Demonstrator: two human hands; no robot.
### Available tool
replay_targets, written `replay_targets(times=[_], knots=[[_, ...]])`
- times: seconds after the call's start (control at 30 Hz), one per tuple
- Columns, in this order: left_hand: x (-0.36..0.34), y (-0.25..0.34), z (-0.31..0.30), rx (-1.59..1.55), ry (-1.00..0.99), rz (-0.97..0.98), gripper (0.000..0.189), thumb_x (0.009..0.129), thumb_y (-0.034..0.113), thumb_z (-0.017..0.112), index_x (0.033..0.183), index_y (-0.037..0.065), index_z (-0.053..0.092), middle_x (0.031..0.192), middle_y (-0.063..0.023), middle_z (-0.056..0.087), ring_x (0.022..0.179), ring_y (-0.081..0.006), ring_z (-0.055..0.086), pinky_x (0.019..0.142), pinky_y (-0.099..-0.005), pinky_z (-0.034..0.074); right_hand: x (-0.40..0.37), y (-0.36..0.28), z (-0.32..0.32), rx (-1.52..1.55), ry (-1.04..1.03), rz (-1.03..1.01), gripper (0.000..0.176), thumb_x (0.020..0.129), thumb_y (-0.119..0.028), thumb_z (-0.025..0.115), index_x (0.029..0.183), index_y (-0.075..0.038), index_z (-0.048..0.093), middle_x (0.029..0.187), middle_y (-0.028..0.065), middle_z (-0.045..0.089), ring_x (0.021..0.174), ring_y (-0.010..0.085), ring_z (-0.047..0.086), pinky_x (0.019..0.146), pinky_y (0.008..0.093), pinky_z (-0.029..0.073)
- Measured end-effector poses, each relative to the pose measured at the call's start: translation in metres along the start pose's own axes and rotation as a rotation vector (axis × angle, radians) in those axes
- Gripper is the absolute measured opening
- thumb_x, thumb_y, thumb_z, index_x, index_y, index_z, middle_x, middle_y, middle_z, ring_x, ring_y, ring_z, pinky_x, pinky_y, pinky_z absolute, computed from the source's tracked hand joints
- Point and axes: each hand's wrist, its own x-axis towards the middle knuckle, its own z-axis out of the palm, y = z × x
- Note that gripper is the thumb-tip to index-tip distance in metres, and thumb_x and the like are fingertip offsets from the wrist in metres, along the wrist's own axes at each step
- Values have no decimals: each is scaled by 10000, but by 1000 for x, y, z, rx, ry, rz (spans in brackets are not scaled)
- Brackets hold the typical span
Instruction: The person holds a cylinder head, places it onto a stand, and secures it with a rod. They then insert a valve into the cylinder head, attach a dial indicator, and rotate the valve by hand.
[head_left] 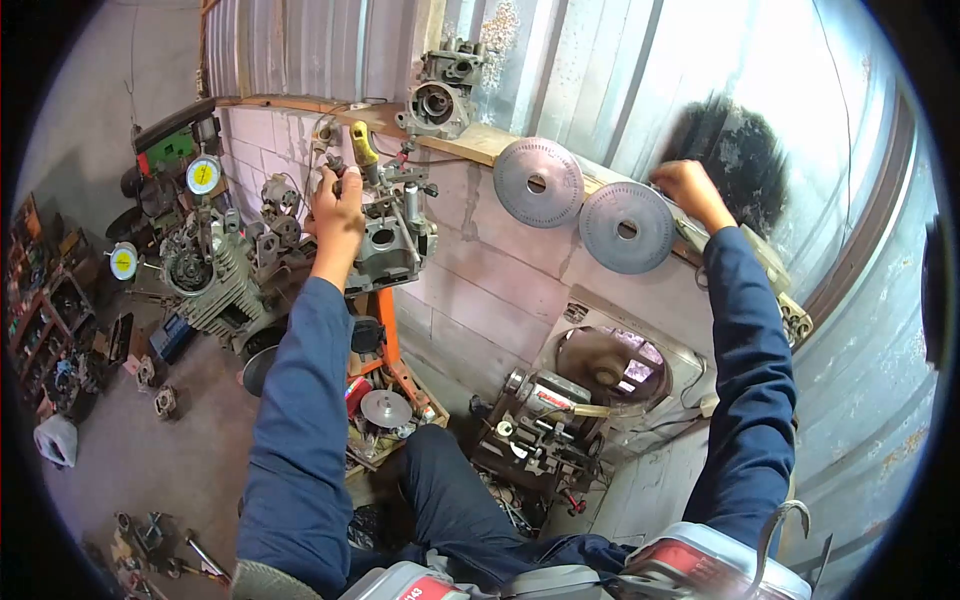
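Observation:
My left hand (340,212) is raised at the left of the brick wall, its fingers closed around a small dark metal part (334,163) that is mostly hidden. Just right of it stands a yellow-handled tool (363,145), above a grey metal engine casing (385,240). My right hand (692,192) reaches to the wooden ledge with its fingers curled; what they hold, if anything, is hidden. Beside that hand, two round grey discs with center holes, a lower disc (627,228) and an upper disc (538,183), hang against the ledge's front.
Another engine casing (440,95) sits on the ledge. Below the discs are a wall fan (610,370) and a machine with a motor (545,400). At left stand a finned engine cylinder (215,275) and yellow dial gauges (203,175). An orange stand (392,340) rises near my knee.

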Motion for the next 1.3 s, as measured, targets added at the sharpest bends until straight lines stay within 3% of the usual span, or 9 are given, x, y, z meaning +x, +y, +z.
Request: replay_targets(times=[0.07, 0.13, 0.27, 0.43, 0.53, 0.67, 0.73, 1.0, 1.3], knots=[[7, -25, 8, 19, 41, -33, 555, 988, 431, 549, 1189, -85, 574, 1032, -273, 676, 985, -415, 625, 913, -470, 444, -5, -18, -20, 52, 349, -38, 348, 866, 52, 590, 1195, 23, 700, 1011, 188, 756, 886, 276, 754, 804, 352, 583], [1, 4, 0, 26, 6, -63, 554, 982, 438, 556, 1174, -80, 589, 1053, -280, 673, 1015, -426, 618, 927, -480, 438, -5, -47, -31, 287, 502, 280, 209, 1022, -74, 575, 1169, 14, 695, 898, 87, 745, 762, 124, 678, 708, 289, 554], [4, -24, 14, 105, 72, -25, 714, 975, 471, 574, 1386, -111, 519, 1295, -329, 597, 1206, -470, 524, 1087, -491, 374, 11, -153, -23, 548, 360, 209, 244, 1060, -195, 587, 1156, -7, 709, 753, -2, 595, 657, 73, 514, 608, 268, 462], [-10, 8, 12, 143, 144, 42, 791, 953, 447, 601, 1437, -154, 429, 1355, -305, 560, 1277, -461, 463, 1117, -516, 330, 85, -298, 48, 653, -5, 40, 191, 1002, -131, 651, 1128, 12, 666, 902, 76, 711, 764, 138, 623, 708, 314, 520], [-11, 15, 10, 45, 168, 99, 772, 929, 365, 642, 1446, -156, 402, 1371, -311, 532, 1288, -459, 436, 1116, -537, 310, 133, -307, 82, 447, -15, -209, 211, 940, -144, 698, 1099, -6, 693, 953, 171, 727, 807, 316, 684, 778, 381, 541], [-10, 21, 2, 108, 132, 133, 794, 897, 287, 668, 1502, -115, 347, 1407, -309, 505, 1286, -465, 446, 1126, -527, 306, 150, -311, 80, 244, -58, -300, 191, 864, -114, 738, 1033, -26, 735, 962, 156, 705, 861, 343, 686, 799, 404, 550], [-8, 16, 3, -16, 136, 183, 731, 935, 263, 640, 1540, -38, 359, 1378, -221, 551, 1263, -382, 483, 1114, -496, 285, 141, -328, 78, 299, 12, -229, 180, 826, -42, 764, 1004, -22, 741, 953, 129, 689, 872, 312, 684, 779, 397, 553], [-9, 31, -16, 119, -70, 85, 487, 972, 239, 571, 1381, -21, 526, 1357, -244, 551, 1306, -415, 472, 1134, -515, 319, 121, -335, 90, 837, 135, 195, 152, 837, -19, 790, 981, -65, 774, 932, 81, 690, 860, 255, 663, 777, 367, 538], [-15, 37, -41, 313, -331, -67, 267, 1067, 243, 465, 1131, 21, 599, 1375, -269, 528, 1351, -430, 436, 1125, -571, 282, 130, -342, 64, 642, -48, 259, 227, 825, -121, 732, 1042, -55, 741, 1055, 92, 610, 1004, 294, 609, 816, 375, 550]])
